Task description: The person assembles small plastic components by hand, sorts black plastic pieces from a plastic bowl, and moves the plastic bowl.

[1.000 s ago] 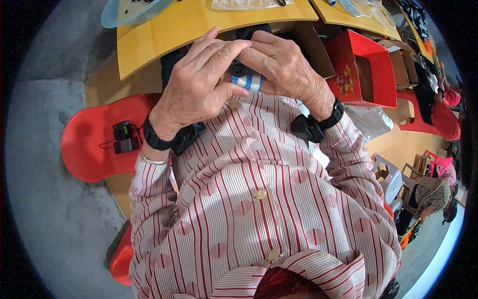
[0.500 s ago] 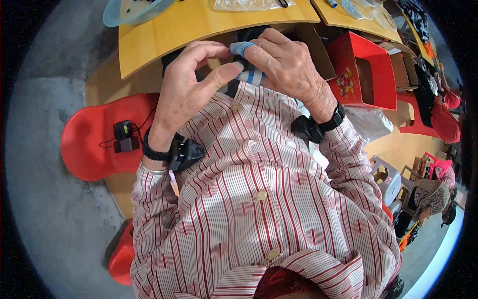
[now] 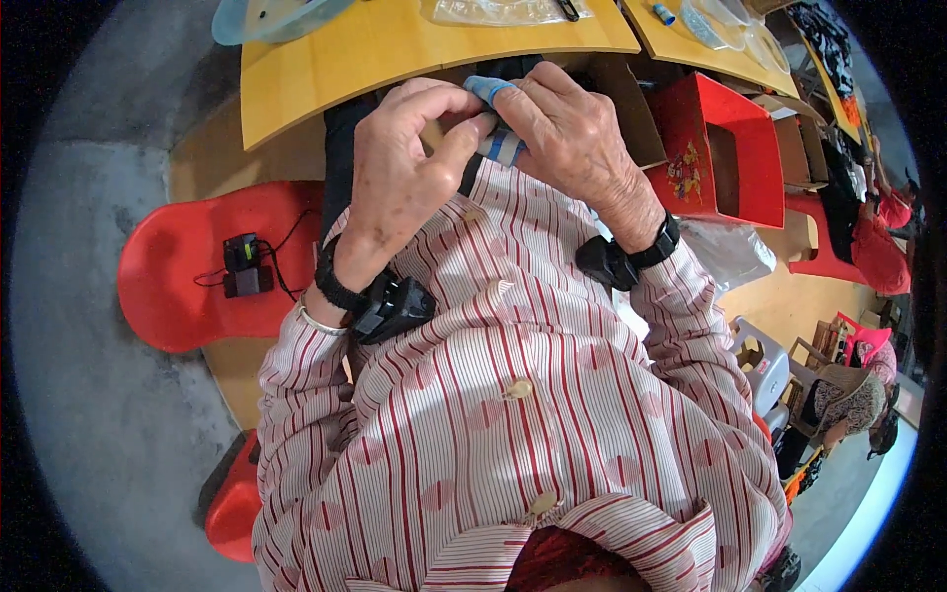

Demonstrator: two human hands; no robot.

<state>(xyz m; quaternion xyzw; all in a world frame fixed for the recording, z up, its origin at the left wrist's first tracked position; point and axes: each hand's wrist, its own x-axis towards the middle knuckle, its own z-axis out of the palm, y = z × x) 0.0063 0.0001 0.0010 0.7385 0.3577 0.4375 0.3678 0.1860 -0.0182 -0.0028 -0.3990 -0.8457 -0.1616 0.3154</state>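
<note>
My left hand (image 3: 414,158) and my right hand (image 3: 577,138) meet just off the near edge of the yellow wooden table (image 3: 345,74), above my lap. The left thumb and forefinger are pinched together, their tips against the right fingers. My right fingers are curled closed, and blue wraps (image 3: 488,89) cover the ends of the right forefinger and thumb. Whatever sits between the fingertips is too small and hidden to make out. Each wrist carries a black strap with a black device; one of these devices (image 3: 393,308) hangs at the left wrist.
A light-blue basin (image 3: 286,22) stands at the table's left end, and a clear plastic bag (image 3: 493,10) lies farther right. Beside my right hand are a cardboard box (image 3: 631,113) and an open red box (image 3: 681,148). On my left, a red chair (image 3: 168,276) holds a small black device (image 3: 240,254).
My left hand has shifted right and closed its pinch nearer to the right hand. The right hand has moved slightly right and stays curled.
</note>
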